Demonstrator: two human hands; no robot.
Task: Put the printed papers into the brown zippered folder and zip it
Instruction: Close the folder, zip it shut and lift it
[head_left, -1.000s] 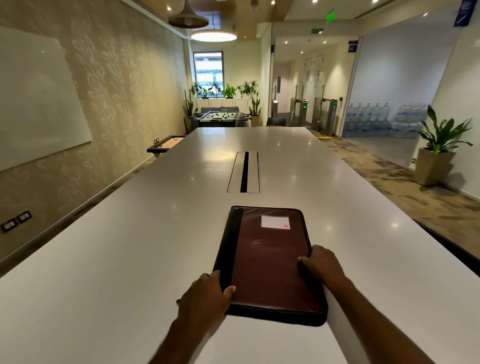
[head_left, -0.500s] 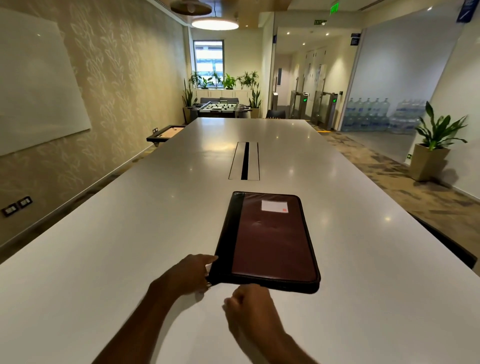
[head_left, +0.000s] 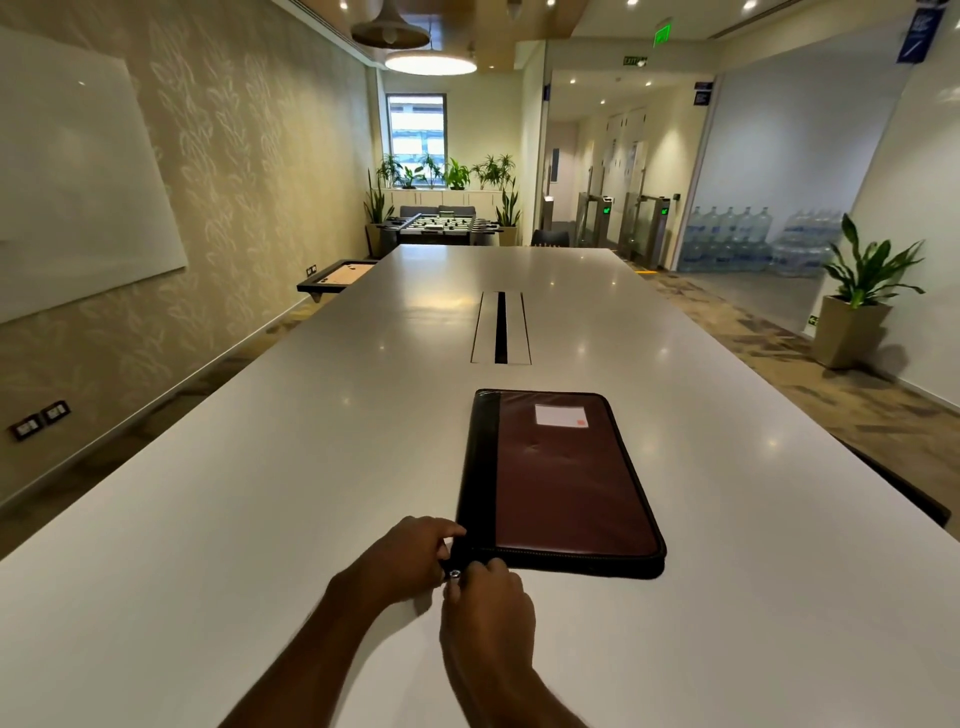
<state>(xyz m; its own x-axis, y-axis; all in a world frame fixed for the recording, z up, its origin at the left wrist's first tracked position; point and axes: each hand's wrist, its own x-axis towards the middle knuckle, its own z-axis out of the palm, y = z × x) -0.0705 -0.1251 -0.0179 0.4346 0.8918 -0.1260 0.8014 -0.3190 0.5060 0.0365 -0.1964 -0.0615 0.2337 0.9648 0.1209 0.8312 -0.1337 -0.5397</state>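
Lying flat and closed on the white table (head_left: 260, 493), the brown zippered folder (head_left: 566, 483) reached forward and to the right from both hands. The left hand (head_left: 402, 558) pressed curled fingers against its near left corner. The right hand (head_left: 488, 597), just beside, pinched the small metal zipper pull (head_left: 455, 574). No papers were visible. The zipping step seemed in hand; next, probably, a steady pull along the edge while the left hand braces the corner.

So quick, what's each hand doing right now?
Left hand: pressing on the brown zippered folder at its near corner.
Right hand: pinching the zipper pull.
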